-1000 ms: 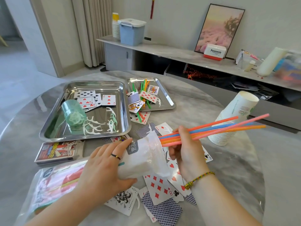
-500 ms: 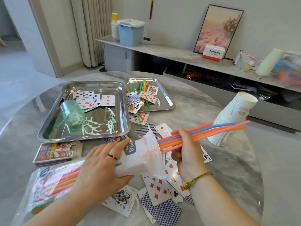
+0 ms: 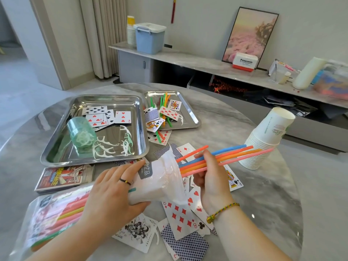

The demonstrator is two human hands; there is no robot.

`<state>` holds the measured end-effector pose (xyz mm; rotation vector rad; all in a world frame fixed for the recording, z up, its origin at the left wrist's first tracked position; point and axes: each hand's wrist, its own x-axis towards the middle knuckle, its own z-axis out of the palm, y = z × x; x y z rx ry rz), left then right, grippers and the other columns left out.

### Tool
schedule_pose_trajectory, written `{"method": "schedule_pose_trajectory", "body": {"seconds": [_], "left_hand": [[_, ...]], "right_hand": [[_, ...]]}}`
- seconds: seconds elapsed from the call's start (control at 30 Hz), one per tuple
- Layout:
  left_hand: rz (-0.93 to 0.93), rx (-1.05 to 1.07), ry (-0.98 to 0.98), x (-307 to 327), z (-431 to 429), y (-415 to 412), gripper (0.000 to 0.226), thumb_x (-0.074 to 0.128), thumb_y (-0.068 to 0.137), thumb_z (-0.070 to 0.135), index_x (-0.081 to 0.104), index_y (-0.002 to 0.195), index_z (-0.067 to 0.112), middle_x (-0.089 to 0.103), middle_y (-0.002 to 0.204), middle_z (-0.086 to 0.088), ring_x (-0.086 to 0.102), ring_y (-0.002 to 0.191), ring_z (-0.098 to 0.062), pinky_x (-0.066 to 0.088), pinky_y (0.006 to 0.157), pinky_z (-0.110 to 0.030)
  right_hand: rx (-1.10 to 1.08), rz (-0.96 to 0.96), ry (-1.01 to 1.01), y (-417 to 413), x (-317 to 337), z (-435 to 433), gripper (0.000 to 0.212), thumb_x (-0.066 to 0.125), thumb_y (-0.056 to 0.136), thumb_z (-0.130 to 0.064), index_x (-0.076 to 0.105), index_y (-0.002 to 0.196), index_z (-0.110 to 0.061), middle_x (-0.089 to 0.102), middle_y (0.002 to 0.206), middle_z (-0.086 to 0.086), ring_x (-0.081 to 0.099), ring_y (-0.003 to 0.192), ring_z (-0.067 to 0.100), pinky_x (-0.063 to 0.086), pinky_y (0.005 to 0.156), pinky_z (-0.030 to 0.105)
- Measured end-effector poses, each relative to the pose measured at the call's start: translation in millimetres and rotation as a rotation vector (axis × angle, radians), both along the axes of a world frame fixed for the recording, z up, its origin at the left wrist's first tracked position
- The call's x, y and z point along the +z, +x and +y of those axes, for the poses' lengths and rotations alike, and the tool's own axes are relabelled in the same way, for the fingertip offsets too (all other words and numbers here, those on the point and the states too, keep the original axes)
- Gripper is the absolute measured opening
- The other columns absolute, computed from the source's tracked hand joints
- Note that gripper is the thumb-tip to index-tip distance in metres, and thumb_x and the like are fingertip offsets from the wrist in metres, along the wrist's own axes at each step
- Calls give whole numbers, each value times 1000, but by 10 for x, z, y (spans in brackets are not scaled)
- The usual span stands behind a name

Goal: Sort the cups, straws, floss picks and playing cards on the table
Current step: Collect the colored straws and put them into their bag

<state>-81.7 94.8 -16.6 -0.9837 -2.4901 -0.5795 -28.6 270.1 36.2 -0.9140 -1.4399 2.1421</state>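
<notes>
Round, glossy grey marble worktop [image 3: 254,194] up front, a long shelf behind. The left hand [image 3: 111,193] clasps a crinkly, translucent plastic bag [image 3: 162,178], fingers over its neck and thumb underneath. The right hand [image 3: 211,178] is curled round a bundle of long, thin, matte straws [image 3: 233,152] in blue, orange and pink. Their near ends sit at the bag's mouth, and their far tips cross in front of a leaning stack of white paper cups [image 3: 263,140]. Curved white floss picks [image 3: 105,147] lie in a shiny steel tray [image 3: 90,162], and playing cards [image 3: 178,217] are scattered flat below the wrists.
</notes>
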Motion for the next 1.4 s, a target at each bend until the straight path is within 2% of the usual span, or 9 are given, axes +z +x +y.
{"method": "schedule_pose_trajectory", "body": {"seconds": [0.13, 0.3, 0.5, 0.63, 0.83, 1.0, 1.13, 1.23, 1.4], "left_hand": [[-10, 7, -9, -1, 11, -2, 75, 42, 54, 56, 47, 118, 18, 67, 86, 0, 41, 87, -13, 29, 81, -29], [-5, 20, -20, 0, 3, -1, 74, 40, 54, 56, 48, 117, 18, 68, 87, 0, 41, 86, -13, 29, 81, -29], [-19, 20, -17, 14, -36, -27, 74, 41, 55, 56, 47, 118, 17, 66, 85, 1, 40, 83, -11, 29, 79, -28], [-22, 3, -41, 3, -29, -30, 74, 41, 55, 56, 48, 118, 18, 67, 87, 1, 40, 84, -11, 29, 78, -27], [-44, -12, -85, -38, -32, -26, 75, 41, 55, 59, 48, 119, 19, 67, 89, 3, 41, 86, -10, 30, 80, -25], [-54, -16, -86, -51, -28, -36, 76, 42, 55, 60, 46, 119, 20, 68, 92, 3, 42, 89, -10, 30, 81, -23], [-61, -10, -94, -39, -43, -55, 77, 42, 55, 60, 46, 120, 20, 68, 93, 3, 42, 89, -10, 30, 82, -23], [-50, -24, -94, -49, -33, -50, 76, 42, 54, 61, 46, 118, 20, 68, 92, 3, 42, 90, -11, 30, 82, -24], [-46, -43, -107, -67, -18, -43, 78, 40, 53, 64, 45, 117, 21, 68, 90, 4, 42, 88, -11, 30, 81, -25]], "right_hand": [[81, 4, 60, -8, -35, 4, 29, 48, 92, -16, 49, 62, -14, 43, 36, -10, 40, 32, 0, 32, 35, 10], [341, -46, 213, 47, -82, -170, 27, 48, 91, -26, 53, 67, -16, 52, 40, -15, 48, 39, -6, 36, 42, 7], [52, -74, 63, -13, -20, 55, 42, 39, 92, -45, 48, 63, -16, 33, 33, -8, 26, 27, 3, 19, 31, 13], [-40, 40, 9, -54, -19, 222, 33, 43, 93, -24, 43, 62, -15, 30, 34, -6, 22, 27, 3, 14, 33, 13], [98, 19, 110, -54, -82, 82, 28, 47, 93, -16, 49, 66, -11, 37, 32, -10, 33, 26, 0, 26, 31, 10], [355, -102, 273, -19, -173, -139, 28, 52, 90, -21, 48, 63, -15, 44, 41, -11, 41, 36, -1, 35, 43, 14], [178, -111, 245, -42, -88, -2, 30, 45, 93, -31, 54, 69, -16, 42, 41, -7, 33, 26, 0, 23, 31, 12], [88, -67, 232, -51, -74, 84, 28, 47, 93, -18, 53, 66, -14, 43, 45, -5, 33, 26, 0, 23, 30, 10], [267, -151, 324, -45, -194, -111, 31, 54, 90, -20, 50, 59, -15, 43, 43, -8, 38, 38, 2, 30, 39, 12]]}}
